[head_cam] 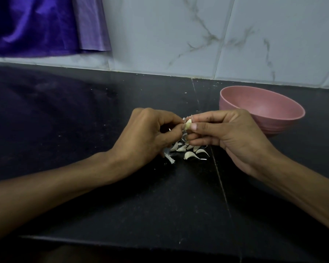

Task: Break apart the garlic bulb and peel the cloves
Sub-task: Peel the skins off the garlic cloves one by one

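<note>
At centre frame, above the black counter (84, 120), the left hand (144, 133) and right hand (230, 133) both pinch one garlic clove (188, 124), fingers curled closed around it. Loose cloves and skins (188, 150) lie directly beneath. Judgement: peeling goes best with one hand holding the clove steady while the other strips skin from the tip. A pink bowl (285, 118) stands at right; marble-patterned wall tiles (179, 35) and purple cloth (36, 25) occupy the upper frame.

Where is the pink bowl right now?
In the head view the pink bowl sits on the dark counter at right, near the tiled wall, just behind the right hand.
</note>
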Tool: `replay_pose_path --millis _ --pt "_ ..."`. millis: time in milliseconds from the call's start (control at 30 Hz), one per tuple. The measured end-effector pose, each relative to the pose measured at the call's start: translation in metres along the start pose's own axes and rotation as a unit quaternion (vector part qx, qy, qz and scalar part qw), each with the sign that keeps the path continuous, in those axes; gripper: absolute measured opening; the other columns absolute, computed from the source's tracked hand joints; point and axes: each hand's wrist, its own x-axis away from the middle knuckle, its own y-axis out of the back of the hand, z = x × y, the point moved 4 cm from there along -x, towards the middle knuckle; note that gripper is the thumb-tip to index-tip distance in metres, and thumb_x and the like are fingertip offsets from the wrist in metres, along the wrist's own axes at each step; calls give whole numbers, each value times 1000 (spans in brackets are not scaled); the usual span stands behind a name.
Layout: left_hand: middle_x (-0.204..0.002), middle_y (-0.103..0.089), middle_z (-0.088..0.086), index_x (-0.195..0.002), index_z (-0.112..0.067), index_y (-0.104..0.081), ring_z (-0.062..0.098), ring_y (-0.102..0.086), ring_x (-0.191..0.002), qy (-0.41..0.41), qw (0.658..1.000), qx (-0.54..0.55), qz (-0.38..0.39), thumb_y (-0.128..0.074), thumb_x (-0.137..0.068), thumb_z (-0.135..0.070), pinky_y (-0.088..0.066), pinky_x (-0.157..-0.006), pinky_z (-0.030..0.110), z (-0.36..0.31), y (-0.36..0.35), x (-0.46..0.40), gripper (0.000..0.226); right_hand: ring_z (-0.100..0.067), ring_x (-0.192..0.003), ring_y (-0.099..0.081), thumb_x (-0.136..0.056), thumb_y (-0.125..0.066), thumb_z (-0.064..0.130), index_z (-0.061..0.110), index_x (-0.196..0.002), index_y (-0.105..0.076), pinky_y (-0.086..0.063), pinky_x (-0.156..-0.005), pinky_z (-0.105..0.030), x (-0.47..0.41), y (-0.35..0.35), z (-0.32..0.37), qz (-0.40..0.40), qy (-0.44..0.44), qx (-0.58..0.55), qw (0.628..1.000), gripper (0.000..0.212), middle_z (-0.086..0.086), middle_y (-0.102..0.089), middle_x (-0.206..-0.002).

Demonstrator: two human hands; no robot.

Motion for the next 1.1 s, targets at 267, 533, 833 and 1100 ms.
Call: replay_pose_path --millis 267,533,833,1100 --pt "-54 -66 -3 -84 -12 -76 9 -61 -40 38 998 46 -6 -69 -88 -18 -49 -42 21 4 1 -2 10 -20 -69 -72 -70 -72 9 0 -93 -74 -61 -66 -27 -2 -1 1 13 8 -6 1000 24 -16 -75 -83" --pt "-65 -68 12 -85 1 -73 15 -61 -48 123 968 218 20 -65 -90 -4 -50 -41 25 12 1 -8 10 -18 -72 -72 -77 -69 7 5 -100 -73 -61 -66 -26 -4 1 4 43 12 -15 999 24 -12 -75 -87" --pt "-55 -64 -12 -87 -12 -76 7 -60 -42 21 998 57 -14 -70 -89 -17 -49 -43 20 4 6 -4 8 -19 -69 -69 -72 -72 17 4 -95 -72 -61 -65 -29 -3 -3 3 48 0 -22 999 26 -12 -74 -87" --pt "-55 -65 -9 -87 -12 -76 9 -60 -40 35 996 88 0 -69 -87 -23 -48 -41 22 5 5 -5 13 -23 -74 -71 -71 -73 13 3 -90 -71 -62 -74 -35 -4 -2 3 42 17 -9 999 22 -13 -75 -85"
